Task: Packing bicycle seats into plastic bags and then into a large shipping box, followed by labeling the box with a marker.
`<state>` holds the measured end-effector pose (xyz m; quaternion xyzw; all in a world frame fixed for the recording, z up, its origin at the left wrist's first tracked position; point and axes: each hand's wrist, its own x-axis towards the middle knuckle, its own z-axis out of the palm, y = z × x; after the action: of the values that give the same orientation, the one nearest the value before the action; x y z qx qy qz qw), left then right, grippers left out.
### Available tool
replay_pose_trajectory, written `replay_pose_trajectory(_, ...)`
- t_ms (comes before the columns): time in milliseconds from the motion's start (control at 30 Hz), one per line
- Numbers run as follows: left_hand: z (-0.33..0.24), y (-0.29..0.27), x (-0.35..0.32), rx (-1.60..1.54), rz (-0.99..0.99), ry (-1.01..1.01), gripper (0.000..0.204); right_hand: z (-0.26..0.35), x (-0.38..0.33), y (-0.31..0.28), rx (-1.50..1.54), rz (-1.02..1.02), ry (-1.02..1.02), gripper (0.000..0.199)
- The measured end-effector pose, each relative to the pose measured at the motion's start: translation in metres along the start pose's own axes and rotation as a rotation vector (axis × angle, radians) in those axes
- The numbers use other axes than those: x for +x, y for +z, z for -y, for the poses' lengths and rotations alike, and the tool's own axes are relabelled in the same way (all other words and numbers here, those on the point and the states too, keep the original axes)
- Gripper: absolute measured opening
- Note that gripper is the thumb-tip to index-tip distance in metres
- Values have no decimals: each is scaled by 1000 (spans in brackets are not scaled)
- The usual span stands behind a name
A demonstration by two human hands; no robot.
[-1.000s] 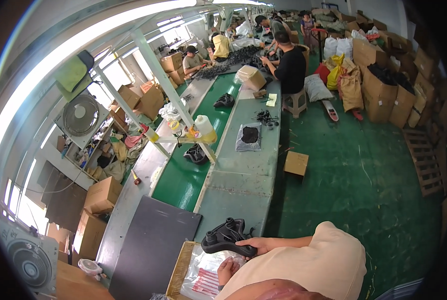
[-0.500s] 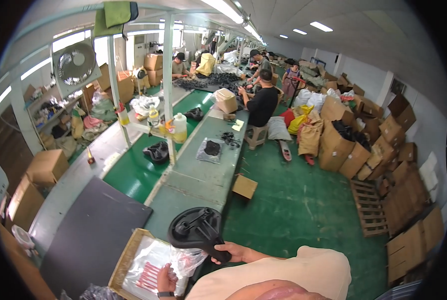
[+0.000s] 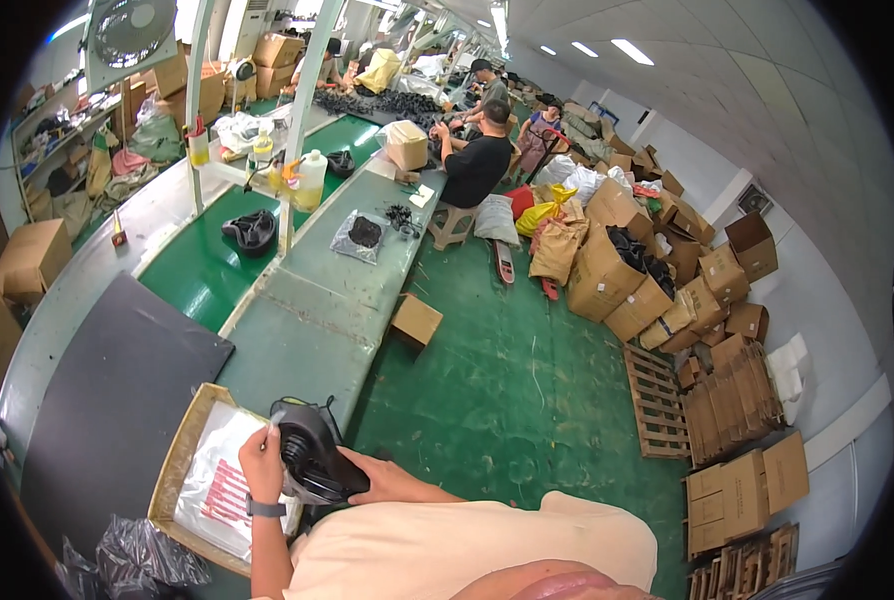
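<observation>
A black bicycle saddle (image 3: 317,455) is held in front of me, beside a shallow cardboard tray (image 3: 162,500). My right hand (image 3: 375,476) grips its narrow nose. My left hand (image 3: 261,462) is at the wide end, fingers pinched on a whitish, see-through bit that looks like the edge of a plastic bag (image 3: 278,417). How far the plastic covers the saddle cannot be made out. In the tray lies a stack of clear plastic bags (image 3: 199,480) with red print.
A dark mat (image 3: 117,380) lies left of the tray; crumpled black plastic (image 3: 147,555) sits below it. Farther along the bench (image 3: 307,320) are a bagged black part (image 3: 362,236) and another saddle (image 3: 251,232). A small carton (image 3: 416,321) stands right of the bench. A seated co-worker (image 3: 482,165) works beyond.
The saddle has come closer and turned, its underside no longer facing up. My left hand has risen from the bags in the tray to the saddle's wide end. My view has swung right.
</observation>
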<state>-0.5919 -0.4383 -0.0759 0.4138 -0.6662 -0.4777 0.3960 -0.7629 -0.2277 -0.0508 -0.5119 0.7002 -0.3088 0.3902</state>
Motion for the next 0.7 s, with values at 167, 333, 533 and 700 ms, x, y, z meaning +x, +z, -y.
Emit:
replay_pose_trajectory(167,-59,13,11,133,71,256,16,6,9,3,-264,56,20,116)
replay_pose_trajectory(333,-95,46,1,414,440,509,13,-13,32,18,-367,112,27,104)
replay_pose_trajectory(533,-84,47,-13,156,461,451,34,-95,34,51,629,196,276,99)
replay_pose_trajectory(700,-43,34,-33,368,328,461,61,-117,10,55,1234,46,523,62)
